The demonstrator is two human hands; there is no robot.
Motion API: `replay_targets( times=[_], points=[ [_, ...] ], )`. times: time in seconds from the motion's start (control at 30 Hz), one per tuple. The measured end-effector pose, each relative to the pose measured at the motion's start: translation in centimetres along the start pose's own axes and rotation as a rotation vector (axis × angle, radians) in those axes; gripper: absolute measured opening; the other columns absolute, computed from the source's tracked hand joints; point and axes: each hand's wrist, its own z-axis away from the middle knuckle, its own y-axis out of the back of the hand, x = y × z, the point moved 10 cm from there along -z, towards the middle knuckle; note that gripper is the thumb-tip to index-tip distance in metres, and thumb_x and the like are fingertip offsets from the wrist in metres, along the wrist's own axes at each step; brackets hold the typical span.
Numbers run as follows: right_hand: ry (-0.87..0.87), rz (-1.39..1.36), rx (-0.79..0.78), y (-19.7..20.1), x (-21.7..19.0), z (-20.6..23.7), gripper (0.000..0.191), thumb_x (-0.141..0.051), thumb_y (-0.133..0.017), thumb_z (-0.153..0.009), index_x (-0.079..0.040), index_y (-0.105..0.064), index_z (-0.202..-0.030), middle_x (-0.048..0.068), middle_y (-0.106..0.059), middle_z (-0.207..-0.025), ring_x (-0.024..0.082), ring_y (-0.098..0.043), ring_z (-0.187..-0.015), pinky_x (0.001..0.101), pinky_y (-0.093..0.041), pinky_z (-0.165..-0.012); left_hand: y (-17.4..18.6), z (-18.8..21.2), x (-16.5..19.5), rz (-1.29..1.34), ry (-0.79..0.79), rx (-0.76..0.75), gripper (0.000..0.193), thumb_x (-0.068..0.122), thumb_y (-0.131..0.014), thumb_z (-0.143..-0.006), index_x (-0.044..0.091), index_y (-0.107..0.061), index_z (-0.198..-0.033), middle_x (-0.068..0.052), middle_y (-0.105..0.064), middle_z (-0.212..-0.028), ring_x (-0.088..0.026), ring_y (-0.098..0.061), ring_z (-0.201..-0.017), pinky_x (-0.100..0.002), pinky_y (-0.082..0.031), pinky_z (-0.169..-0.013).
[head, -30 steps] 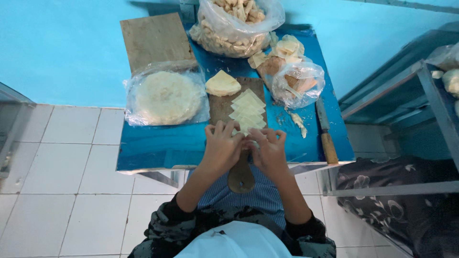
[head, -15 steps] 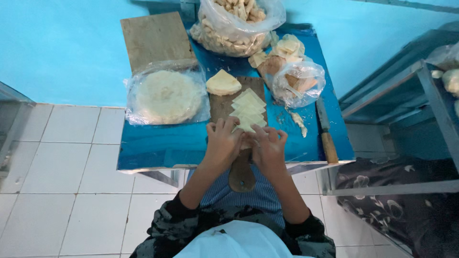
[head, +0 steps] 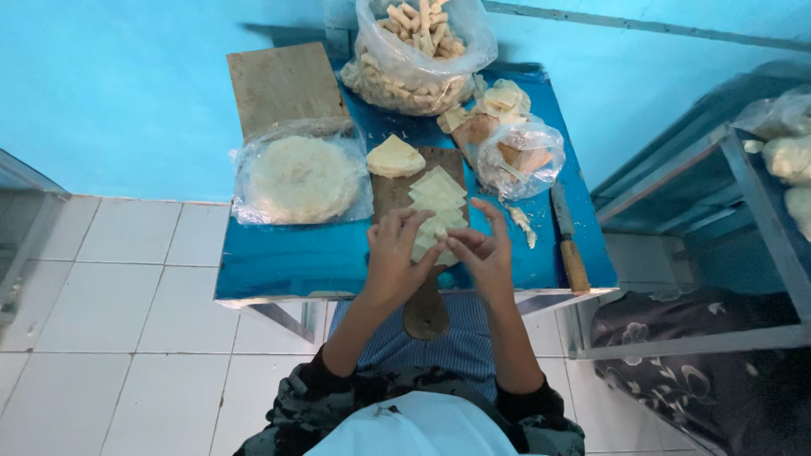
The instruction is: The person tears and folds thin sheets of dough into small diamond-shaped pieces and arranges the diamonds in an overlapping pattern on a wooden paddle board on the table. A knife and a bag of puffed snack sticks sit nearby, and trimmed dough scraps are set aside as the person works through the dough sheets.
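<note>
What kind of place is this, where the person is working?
Probably a small food-preparation corner, perhaps a home snack business. A blue table against a blue wall carries a wooden cutting board with stacked dough sheets, a bag of finished rolls and a knife.

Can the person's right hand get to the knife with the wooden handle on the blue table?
Probably yes. The knife with the wooden handle lies flat on the blue table just beside the right hand, with nothing between them. That hand is busy with the pale square dough sheets, though.
</note>
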Motion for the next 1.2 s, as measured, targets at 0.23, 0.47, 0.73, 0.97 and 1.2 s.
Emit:
replay_targets(
  times=[0.23, 0.47, 0.73, 0.97, 1.2],
  points=[
    [0.006, -0.053, -0.013, -0.3, -0.5, 0.8, 0.078, 0.009, -0.07, -0.088, -0.01, -0.031, -0.154, 0.013, -0.069, -0.104, 0.022, -0.071, -0.105, 0.0369, -0.058, -0.089, 0.3, 0.4, -1.2, 0.078, 0.03, 0.023, 0.055, 0.036, -0.07, -0.095, 0.007, -0.054, -0.139, -0.015, -0.058, -0.131, -0.034, -0.055, -0.125, -0.048, -0.035, -0.103],
    [1.235, 0.451, 0.65, 0.9, -14.5, 0.1, 0.048, 0.0, -0.064, -0.106, -0.004, -0.032, -0.142, 0.018, -0.054, -0.134, 0.029, -0.065, -0.119, 0.0424, -0.057, -0.106, 0.6, 0.5, -4.2, 0.171, 0.126, 0.097, 0.044, 0.035, -0.059, -0.103, 0.008, -0.056, -0.138, -0.014, -0.059, -0.13, -0.032, -0.056, -0.117, -0.045, -0.04, -0.104],
    [0.671, 0.87, 0.2, 2.1, -14.1, -14.6, 0.091, 0.011, -0.071, -0.092, -0.016, -0.023, -0.164, 0.025, -0.064, -0.145, 0.037, -0.075, -0.117, 0.0442, -0.06, -0.094, 0.8, 0.5, -3.6, 0.079, 0.045, 0.13, 0.044, 0.031, -0.058, -0.104, 0.006, -0.054, -0.139, -0.017, -0.057, -0.132, -0.036, -0.053, -0.126, -0.048, -0.035, -0.107],
    [0.214, 1.304, 0.223, 13.1, -4.1, -13.5, 0.038, -0.02, -0.082, -0.082, -0.012, -0.069, -0.117, 0.014, -0.076, -0.094, 0.038, -0.072, -0.086, 0.0485, -0.056, -0.074, 0.3, 0.8, -3.6, 0.029, 0.056, 0.091, 0.044, 0.031, -0.059, -0.102, 0.005, -0.056, -0.138, -0.017, -0.057, -0.131, -0.037, -0.053, -0.125, -0.048, -0.036, -0.104],
    [0.247, 1.14, 0.231, 14.4, 0.8, -14.0, 0.034, -0.009, -0.079, -0.08, -0.011, -0.067, -0.111, 0.012, -0.077, -0.089, 0.029, -0.075, -0.075, 0.0405, -0.059, -0.068, 0.2, 0.9, -3.6, -0.005, 0.06, 0.067, 0.042, 0.031, -0.059, -0.103, 0.005, -0.057, -0.136, -0.016, -0.058, -0.13, -0.036, -0.054, -0.125, -0.048, -0.035, -0.104]
  ],
)
